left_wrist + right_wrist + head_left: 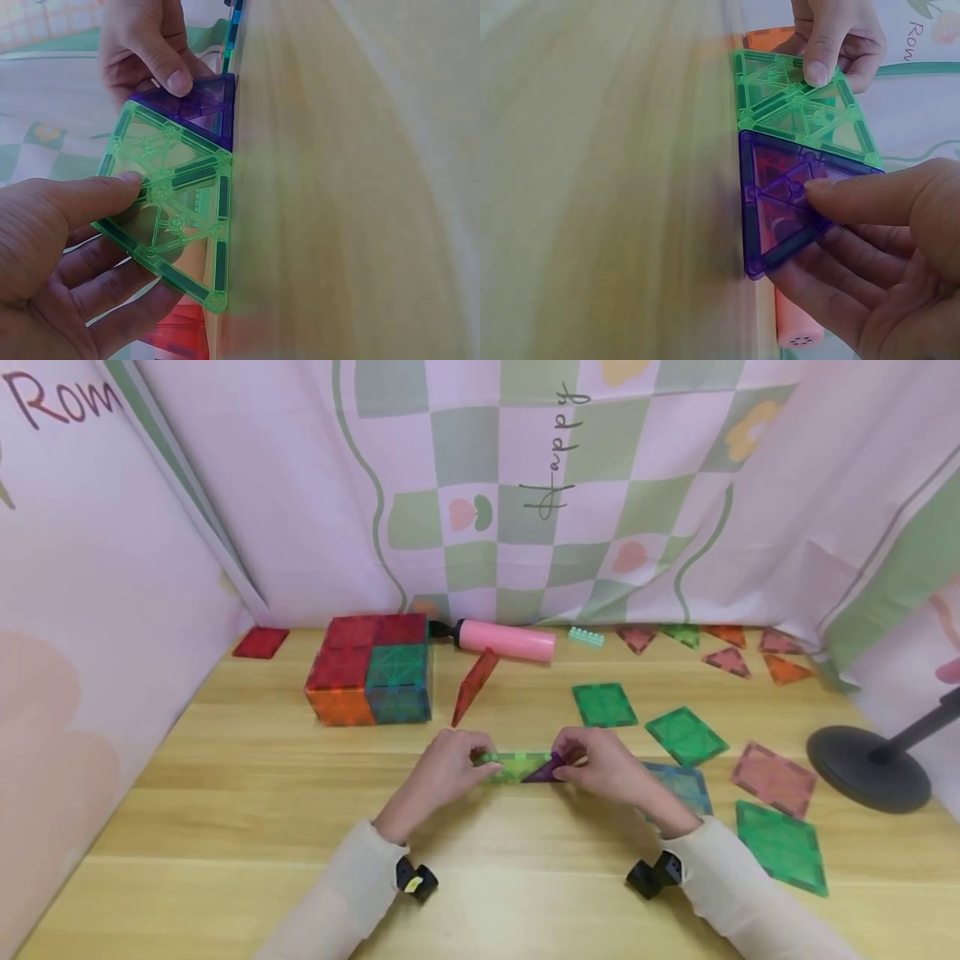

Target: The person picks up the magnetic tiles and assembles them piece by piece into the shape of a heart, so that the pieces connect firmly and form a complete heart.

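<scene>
In the head view my left hand (pixel 448 766) pinches a pair of joined light green triangular magnetic tiles (pixel 510 767). My right hand (pixel 604 765) pinches a purple triangular magnetic tile (pixel 543 772). From the left wrist, the green triangles (pixel 169 180) stand upright with their lower edge at the tabletop, thumb in front and fingers behind. The right wrist view shows the purple triangle (pixel 787 199) edge to edge with the green ones (pixel 802 109), forming one row. The right thumb presses on its face.
Behind my left hand lie a block of red, orange, green and blue tiles (pixel 360 668) and a leaning red tile (pixel 475 687). A pink pump (pixel 510 641) is further back. Green squares (pixel 604 704), small triangles (pixel 726 661) and a black stand base (pixel 862 770) are right.
</scene>
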Demonstrator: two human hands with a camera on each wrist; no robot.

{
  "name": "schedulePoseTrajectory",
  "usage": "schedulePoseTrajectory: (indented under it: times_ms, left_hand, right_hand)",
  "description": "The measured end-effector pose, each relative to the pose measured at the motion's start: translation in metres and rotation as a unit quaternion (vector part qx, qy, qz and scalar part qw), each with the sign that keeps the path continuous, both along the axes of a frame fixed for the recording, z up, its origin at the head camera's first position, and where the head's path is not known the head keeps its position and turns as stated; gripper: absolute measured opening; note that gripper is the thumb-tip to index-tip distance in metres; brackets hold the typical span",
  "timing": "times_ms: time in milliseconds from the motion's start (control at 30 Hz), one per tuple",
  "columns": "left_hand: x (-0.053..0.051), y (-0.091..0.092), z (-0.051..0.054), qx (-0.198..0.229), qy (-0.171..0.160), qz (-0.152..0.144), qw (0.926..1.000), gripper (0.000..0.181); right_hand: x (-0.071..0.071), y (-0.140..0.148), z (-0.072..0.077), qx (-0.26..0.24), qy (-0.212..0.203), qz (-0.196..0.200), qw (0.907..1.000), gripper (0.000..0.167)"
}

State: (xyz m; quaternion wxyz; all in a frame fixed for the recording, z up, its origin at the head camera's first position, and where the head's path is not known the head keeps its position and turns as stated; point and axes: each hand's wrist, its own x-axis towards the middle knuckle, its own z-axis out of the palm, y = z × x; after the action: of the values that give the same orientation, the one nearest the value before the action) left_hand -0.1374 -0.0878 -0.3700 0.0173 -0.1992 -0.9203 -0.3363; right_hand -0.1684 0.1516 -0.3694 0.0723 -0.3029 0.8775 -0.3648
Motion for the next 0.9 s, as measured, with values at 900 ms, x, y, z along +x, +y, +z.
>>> schedulePoseTrajectory:
  times_ms: [900]
  left_hand:
    - [-0.009, 0.013, -0.002, -0.028, 0.034, 0.053, 0.9976, 0.012]
  right_hand:
    - [-0.019, 0.038, 0.016, -0.01, -0.015, -0.053, 0.9984, 0.017]
